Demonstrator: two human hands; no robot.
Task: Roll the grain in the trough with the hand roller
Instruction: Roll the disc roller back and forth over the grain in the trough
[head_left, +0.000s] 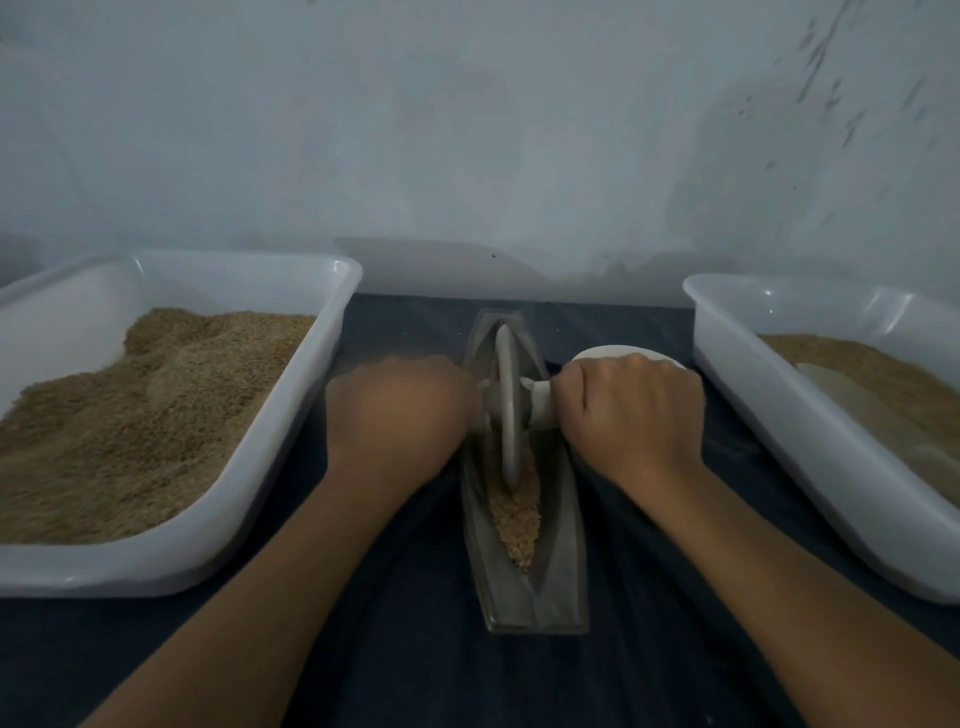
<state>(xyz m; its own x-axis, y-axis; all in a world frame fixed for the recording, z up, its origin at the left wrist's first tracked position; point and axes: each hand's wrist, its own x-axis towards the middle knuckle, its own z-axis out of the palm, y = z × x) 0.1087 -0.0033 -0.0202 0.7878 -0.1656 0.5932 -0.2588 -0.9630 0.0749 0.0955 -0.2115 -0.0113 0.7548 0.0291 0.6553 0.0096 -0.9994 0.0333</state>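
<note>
Two forearms reach in from the near edge over a dark cloth (649, 665) covering the bench. Between them the trough (558, 587), a narrow boat-shaped channel, runs away from the viewer; grain (514, 512) fills its groove at the near-middle stretch. The roller (508, 410), a thin upright disc on a cross axle, stands in the groove at mid-length, its lower rim in the grain. The right hand (631, 410) has its fingers curled round the right end of the axle; the left hand (397, 410) is blurred, closed at the left end, its grip hidden from view. A white bowl (613, 354) sits just behind the right hand. The left tub (171, 566) holds heaped grain; the right tub (810, 457) holds a shallower layer. Risks, as judged: uneven pressure from the two hands would tilt the disc and let it climb the groove wall, throwing grain onto the cloth; a hard push could slide the trough itself; a long forward stroke may knock the bowl.
</note>
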